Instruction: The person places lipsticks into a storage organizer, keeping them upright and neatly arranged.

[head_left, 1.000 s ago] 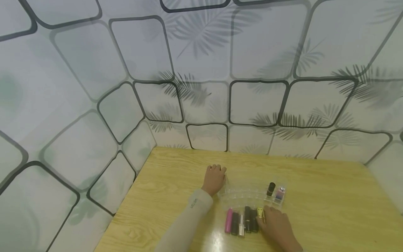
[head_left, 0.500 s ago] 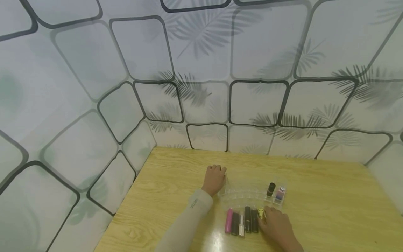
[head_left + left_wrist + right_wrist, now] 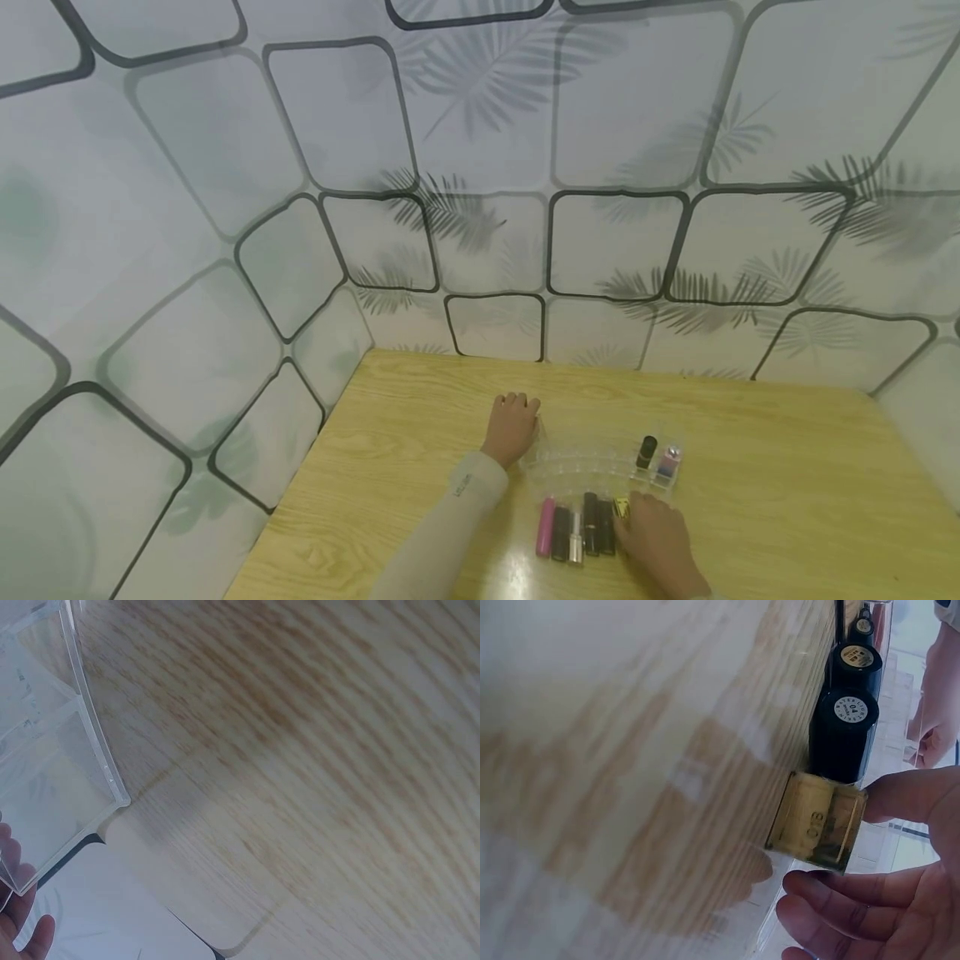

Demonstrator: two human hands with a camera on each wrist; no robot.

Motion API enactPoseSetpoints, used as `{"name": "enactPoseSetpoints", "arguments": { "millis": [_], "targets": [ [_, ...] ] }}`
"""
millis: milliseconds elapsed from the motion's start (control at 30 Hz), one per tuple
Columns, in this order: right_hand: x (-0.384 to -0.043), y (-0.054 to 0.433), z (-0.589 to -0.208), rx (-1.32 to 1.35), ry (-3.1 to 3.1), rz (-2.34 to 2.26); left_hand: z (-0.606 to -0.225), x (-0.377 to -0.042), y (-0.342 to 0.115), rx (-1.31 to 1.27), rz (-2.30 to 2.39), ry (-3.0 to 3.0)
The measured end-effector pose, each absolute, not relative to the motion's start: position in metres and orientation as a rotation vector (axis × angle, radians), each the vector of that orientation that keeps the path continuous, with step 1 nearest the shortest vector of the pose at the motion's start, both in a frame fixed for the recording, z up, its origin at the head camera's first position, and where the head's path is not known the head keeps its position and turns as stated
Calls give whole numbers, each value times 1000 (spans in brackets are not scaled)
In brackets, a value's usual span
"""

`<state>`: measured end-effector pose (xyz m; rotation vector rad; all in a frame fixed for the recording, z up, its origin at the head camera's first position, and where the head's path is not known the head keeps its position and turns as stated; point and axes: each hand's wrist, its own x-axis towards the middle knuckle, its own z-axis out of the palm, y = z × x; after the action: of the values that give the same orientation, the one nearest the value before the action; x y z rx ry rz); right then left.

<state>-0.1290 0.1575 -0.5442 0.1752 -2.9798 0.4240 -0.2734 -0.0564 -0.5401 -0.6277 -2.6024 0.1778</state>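
My left hand (image 3: pixel 512 429) holds the left end of a clear plastic cosmetics organizer (image 3: pixel 577 479); in the left wrist view its fingers (image 3: pixel 24 881) wrap the corner. My right hand (image 3: pixel 656 537) pinches a yellow square-ended lipstick (image 3: pixel 814 821) marked 018 between thumb and fingers. That lipstick stands at the right end of a row on the table, beside a black lipstick (image 3: pixel 845 739) labelled 04. Farther left in the row are more black tubes (image 3: pixel 590 523), a clear-and-silver tube (image 3: pixel 575 542) and a pink tube (image 3: pixel 545 527). My right palm and fingers hide part of the yellow lipstick from the head view.
Inside the organizer's right end stand a black lipstick (image 3: pixel 647 451) and a pinkish-purple item (image 3: pixel 669 460). The wood-grain table (image 3: pixel 787 483) meets patterned walls (image 3: pixel 487 242) at the back and left.
The yellow lipstick has shifted slightly in my right fingers, with less of it showing. My left hand, the organizer and the other tubes stay in place.
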Motion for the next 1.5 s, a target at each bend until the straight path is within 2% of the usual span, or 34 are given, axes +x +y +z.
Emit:
{"name": "enactPoseSetpoints", "arguments": {
  "millis": [800,1500],
  "targets": [
    [-127,160,-548,81,-3026,539,-541,-272,-57,-626,175,-2588],
    [-126,169,-540,129,-3012,652,-541,-273,-56,-614,176,-2583]
  ]
}}
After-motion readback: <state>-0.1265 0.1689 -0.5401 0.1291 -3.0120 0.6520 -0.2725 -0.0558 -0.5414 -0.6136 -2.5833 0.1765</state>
